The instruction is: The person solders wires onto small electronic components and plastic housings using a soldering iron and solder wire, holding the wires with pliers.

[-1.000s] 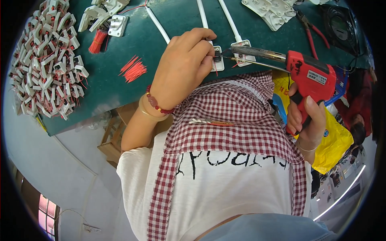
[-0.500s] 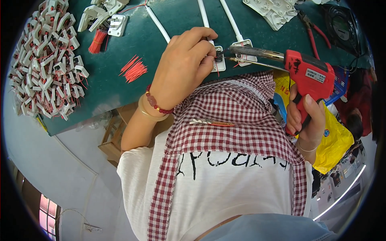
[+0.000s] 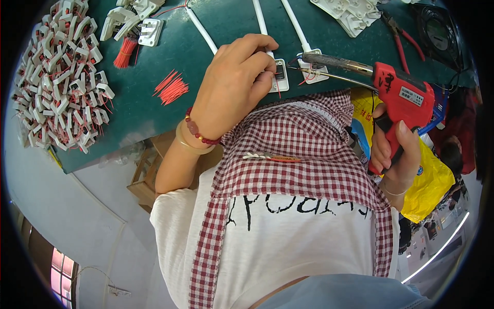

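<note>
My right hand (image 3: 395,149) is wrapped round the handle of a red soldering gun (image 3: 402,95) with a finger near its trigger. The gun's metal barrel points left, and its tip is above the right-hand white plug housing (image 3: 320,76), apart from the one my left hand is at. My left hand (image 3: 234,82) rests at the middle white plug housing (image 3: 282,87), thumb and fingertips pinched together at its left side. What they pinch is mostly hidden. A dark part lies inside this housing, and a thin red wire hangs over its near edge.
White cable tubes (image 3: 294,26) run back from the housings. At left are a large pile of white parts with red wires (image 3: 62,77), loose red wires (image 3: 171,88) and a red wire bundle (image 3: 125,53). Red-handled pliers (image 3: 401,46) and white plastic covers (image 3: 347,15) are at right.
The soldering gun has moved right with my right hand, its tip drawn away from the middle housing. My left hand stays nearly in place.
</note>
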Available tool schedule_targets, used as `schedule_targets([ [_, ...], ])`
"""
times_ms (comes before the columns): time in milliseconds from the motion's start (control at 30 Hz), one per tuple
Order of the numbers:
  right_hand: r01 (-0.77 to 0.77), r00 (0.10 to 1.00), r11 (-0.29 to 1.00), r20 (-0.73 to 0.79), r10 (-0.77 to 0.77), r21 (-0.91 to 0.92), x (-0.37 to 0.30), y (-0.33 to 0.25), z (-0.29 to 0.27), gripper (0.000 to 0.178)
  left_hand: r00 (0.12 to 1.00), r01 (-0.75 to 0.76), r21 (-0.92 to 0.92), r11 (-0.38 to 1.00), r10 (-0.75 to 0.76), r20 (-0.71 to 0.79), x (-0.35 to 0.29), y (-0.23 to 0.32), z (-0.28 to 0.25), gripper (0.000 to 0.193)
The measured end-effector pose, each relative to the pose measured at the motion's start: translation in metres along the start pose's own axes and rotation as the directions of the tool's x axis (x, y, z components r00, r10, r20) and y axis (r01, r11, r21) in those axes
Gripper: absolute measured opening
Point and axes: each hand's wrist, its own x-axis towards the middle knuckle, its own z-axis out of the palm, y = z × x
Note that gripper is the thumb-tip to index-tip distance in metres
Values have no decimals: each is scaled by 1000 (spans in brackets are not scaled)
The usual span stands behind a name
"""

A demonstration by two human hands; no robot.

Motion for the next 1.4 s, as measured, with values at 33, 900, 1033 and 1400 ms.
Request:
schedule_targets([
  [33, 0, 1000, 1000, 2, 0, 4, 0, 0, -1, 42, 1000, 1, -2, 1000, -1, 3, 0, 0, 0, 7],
  [900, 230, 973, 940, -25, -231, 252, -11, -6, -62, 42, 757, -628, 321, 709, 460, 464, 56, 23, 9, 13],
  [1033, 261, 965, 930, -51, -257, 259, -12, -3, -69, 41, 807, -569, 152, 808, 512, 295, 60, 7, 17, 18],
  [1400, 262, 965, 935, -67, -253, 241, -5, -4, -58, 40, 967, -254, 44, 966, 252, 43, 37, 20, 30, 17],
])
